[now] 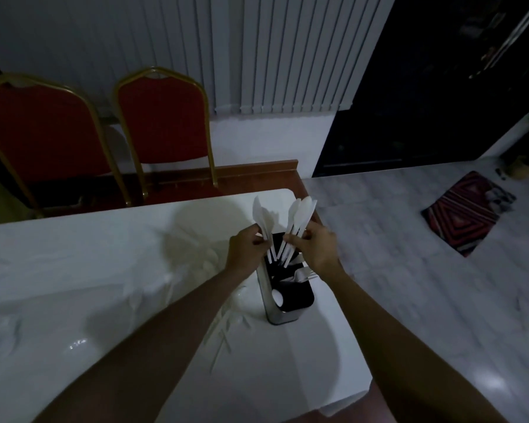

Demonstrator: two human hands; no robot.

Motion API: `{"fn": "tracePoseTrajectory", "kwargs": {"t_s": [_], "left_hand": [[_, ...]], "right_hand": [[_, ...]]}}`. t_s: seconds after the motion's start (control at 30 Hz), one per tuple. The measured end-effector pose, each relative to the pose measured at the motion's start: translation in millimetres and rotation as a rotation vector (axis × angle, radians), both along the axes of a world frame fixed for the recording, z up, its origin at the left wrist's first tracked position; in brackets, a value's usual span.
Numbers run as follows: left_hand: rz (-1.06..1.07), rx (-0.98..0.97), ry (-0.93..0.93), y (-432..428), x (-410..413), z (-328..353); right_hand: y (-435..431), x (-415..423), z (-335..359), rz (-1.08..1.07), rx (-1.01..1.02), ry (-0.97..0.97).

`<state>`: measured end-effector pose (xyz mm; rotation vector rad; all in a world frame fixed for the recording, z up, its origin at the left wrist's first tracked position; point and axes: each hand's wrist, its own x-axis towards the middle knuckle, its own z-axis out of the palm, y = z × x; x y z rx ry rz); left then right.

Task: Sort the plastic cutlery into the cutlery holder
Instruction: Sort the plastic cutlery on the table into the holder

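Observation:
A black-topped steel cutlery holder [277, 312] stands near the right edge of the white table. My left hand [246, 250] pinches a bunch of white plastic knives [264, 215], blades up, over the holder's far compartment. My right hand [318, 247] pinches a second bunch of white plastic knives [301, 213] beside them, their handle ends reaching into the same compartment. White forks [303, 274] lie in the middle compartment and a white spoon [277, 297] sits in the near one. More white cutlery [226, 319] lies loose on the table left of the holder.
The white table [104, 270] ends just right of the holder, with its far corner behind my hands. Two red chairs [162, 117] with gold frames stand behind the table. A patterned red mat [468, 212] lies on the pale floor to the right.

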<state>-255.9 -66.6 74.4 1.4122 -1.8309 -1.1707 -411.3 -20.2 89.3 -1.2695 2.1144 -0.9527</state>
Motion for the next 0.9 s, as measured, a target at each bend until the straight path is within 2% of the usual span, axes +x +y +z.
{"fn": "tracePoseTrajectory", "kwargs": {"t_s": [0.2,0.4,0.53,0.67,0.8,0.9], "left_hand": [[-0.040,-0.090,-0.085,3,-14,-15],[-0.045,-0.129,-0.101,5,-15,-28],[-0.019,-0.134,-0.050,10,-11,-32],[-0.087,-0.174,0.010,15,2,-30],[-0.131,-0.185,-0.035,16,8,-29],[-0.179,-0.184,-0.079,18,13,-28]], "right_hand": [[-14,-8,-8,0.184,0.061,0.028],[-14,-13,-17,0.236,0.161,0.062],[-11,-14,-15,0.267,0.224,0.119],[-9,-15,-7,0.372,0.212,0.120],[-6,-19,-1,0.434,0.189,0.191],[-2,-18,0,0.423,0.170,0.150]]}}
